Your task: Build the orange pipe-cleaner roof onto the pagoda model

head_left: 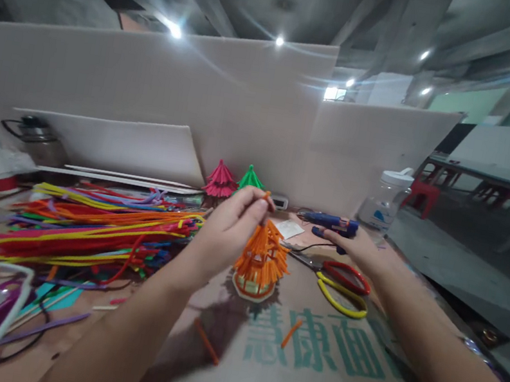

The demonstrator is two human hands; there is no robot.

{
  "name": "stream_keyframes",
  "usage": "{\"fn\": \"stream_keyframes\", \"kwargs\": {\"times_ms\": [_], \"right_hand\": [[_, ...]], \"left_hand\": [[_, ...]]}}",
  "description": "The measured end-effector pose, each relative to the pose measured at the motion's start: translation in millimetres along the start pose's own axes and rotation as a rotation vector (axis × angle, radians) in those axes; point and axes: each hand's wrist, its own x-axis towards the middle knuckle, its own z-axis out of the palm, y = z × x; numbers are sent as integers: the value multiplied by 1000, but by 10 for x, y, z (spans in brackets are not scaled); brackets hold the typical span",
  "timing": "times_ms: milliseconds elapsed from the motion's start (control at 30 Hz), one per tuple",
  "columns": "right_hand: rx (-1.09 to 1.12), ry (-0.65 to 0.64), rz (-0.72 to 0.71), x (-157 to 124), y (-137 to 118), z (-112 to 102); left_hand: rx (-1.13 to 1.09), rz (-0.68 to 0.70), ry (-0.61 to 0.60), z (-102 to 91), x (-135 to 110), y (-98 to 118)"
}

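Observation:
My left hand (234, 226) is closed in a pinch at the peak of a small orange pipe-cleaner tower (263, 257). The tower has layered, fringed roofs and stands upright on a pale, flat-sided base. My right hand (362, 251) is at a blue hot glue gun (330, 222) lying on the table, its fingers around the handle, which is partly hidden. Scissors (341, 287) with red and yellow handles lie between the tower and my right forearm. Loose orange pipe-cleaner pieces (292, 333) rest on the cardboard in front.
A heap of colourful pipe cleaners (96, 230) covers the left side. Behind my left hand stand a pink tower (220, 180) and a green one (250, 177). A clear plastic jug (383, 202) is at the back right, before a white partition (248, 112).

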Motion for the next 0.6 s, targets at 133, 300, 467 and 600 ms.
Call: {"fn": "stream_keyframes", "kwargs": {"times_ms": [133, 300, 467, 600], "right_hand": [[-57, 84, 29, 148, 242, 101], [-129, 54, 54, 453, 344, 218], [-171, -38, 52, 646, 386, 337], [-188, -114, 62, 612, 481, 463]], "left_hand": [[13, 69, -83, 10, -118, 206], [71, 191, 74, -202, -79, 295], [-54, 100, 203, -362, 31, 194], [-173, 52, 234, -397, 85, 81]]}}
